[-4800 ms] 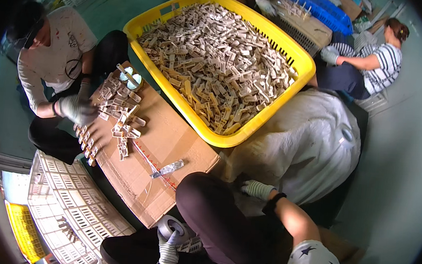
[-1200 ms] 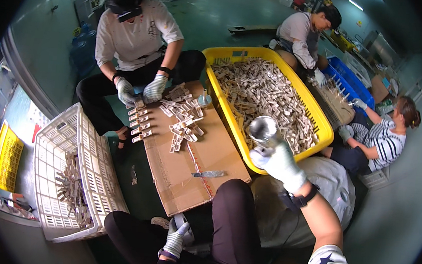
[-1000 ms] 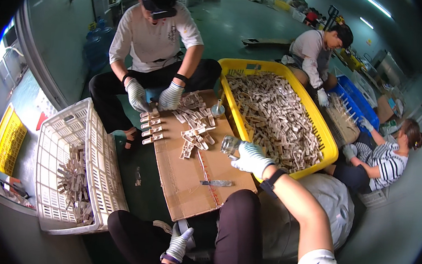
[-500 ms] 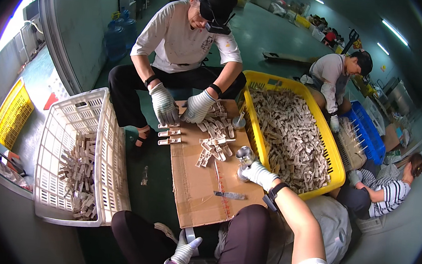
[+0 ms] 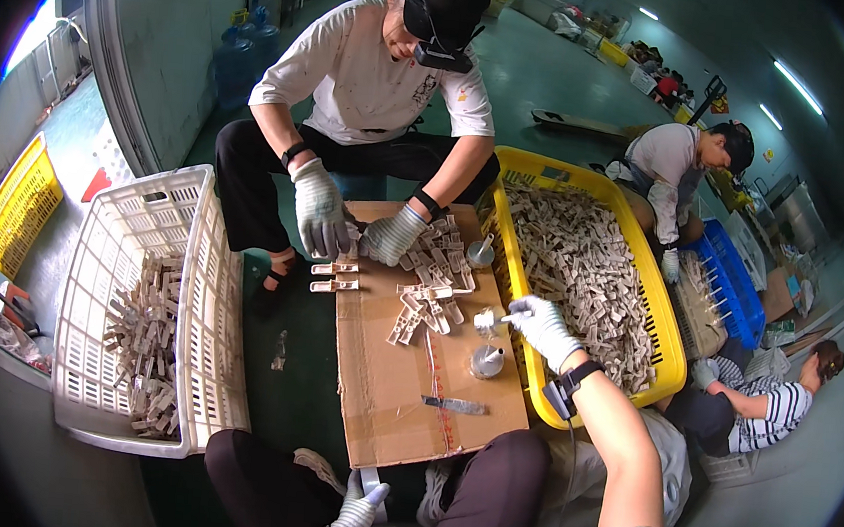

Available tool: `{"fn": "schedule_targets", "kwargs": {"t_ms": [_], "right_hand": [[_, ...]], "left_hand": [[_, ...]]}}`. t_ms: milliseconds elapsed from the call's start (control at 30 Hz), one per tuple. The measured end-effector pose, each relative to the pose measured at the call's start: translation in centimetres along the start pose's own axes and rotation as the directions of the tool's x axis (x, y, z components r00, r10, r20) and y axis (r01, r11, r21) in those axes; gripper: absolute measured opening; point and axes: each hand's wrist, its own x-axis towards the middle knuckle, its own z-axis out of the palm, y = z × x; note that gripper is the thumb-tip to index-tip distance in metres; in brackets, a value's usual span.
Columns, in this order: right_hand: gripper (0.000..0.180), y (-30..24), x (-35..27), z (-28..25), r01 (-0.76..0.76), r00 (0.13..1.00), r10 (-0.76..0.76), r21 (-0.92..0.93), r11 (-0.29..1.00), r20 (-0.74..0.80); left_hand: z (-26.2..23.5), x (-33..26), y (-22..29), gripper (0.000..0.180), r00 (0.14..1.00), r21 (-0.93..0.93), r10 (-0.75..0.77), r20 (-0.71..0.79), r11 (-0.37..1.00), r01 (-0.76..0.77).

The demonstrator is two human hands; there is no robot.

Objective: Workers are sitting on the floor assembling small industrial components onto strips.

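My right hand [image 5: 545, 326], in a white striped glove, pinches a small whitish cap-like piece with a short stem [image 5: 485, 320] above the right side of the cardboard sheet [image 5: 380, 400]. Just below it stands a small metallic pot with a pointed top [image 5: 487, 362]. Low by the near edge of the cardboard, my gloved left hand [image 5: 356, 515] is closed on a pale flat strip [image 5: 372, 482]. A flat grey blade-like strip [image 5: 454, 405] lies on the cardboard. Beyond it are piled pale clip-like pieces [image 5: 424, 309], and a second pot with a spout [image 5: 481, 253].
Opposite me, a co-worker's gloved hands [image 5: 355, 228] work at the pieces. A yellow crate [image 5: 673, 356] full of them stands right, a white crate [image 5: 219, 346] with more at left. Two other people sit farther right, near a blue crate [image 5: 742, 281].
My right hand has moved slightly up and right, away from the metallic pot, with the cap-like piece in it. Opposite, the co-worker's left-side hand has shifted slightly. My left hand stays low.
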Motion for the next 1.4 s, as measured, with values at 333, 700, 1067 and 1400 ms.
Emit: {"fn": "schedule_targets", "kwargs": {"t_ms": [333,700,1067,1400], "right_hand": [[0.021,-1.2,10.7,3.1,-0.047,0.975,-0.100,-0.621,0.783,-0.200],[0.059,-2.3,9.9,1.7,0.016,0.960,-0.113,-0.354,0.935,-0.257],[0.020,-4.4,-2.5,2.2,0.231,0.964,-0.078,-0.653,0.721,0.255],[0.048,-6.6,0.7,4.6,0.172,0.916,-0.373,-0.695,0.698,-0.148]], "left_hand": [[-0.9,1.0,-2.3,0.082,0.991,0.002,-0.090,-0.100,0.996,0.091],[0.1,0.9,-0.4,0.074,0.997,0.023,-0.061,-0.055,0.998,0.063],[-0.1,0.4,0.0,0.074,0.998,-0.021,-0.010,-0.056,1.000,0.009],[0.0,1.4,-1.9,0.080,0.996,0.074,0.068,-0.050,0.995,-0.064]]}}
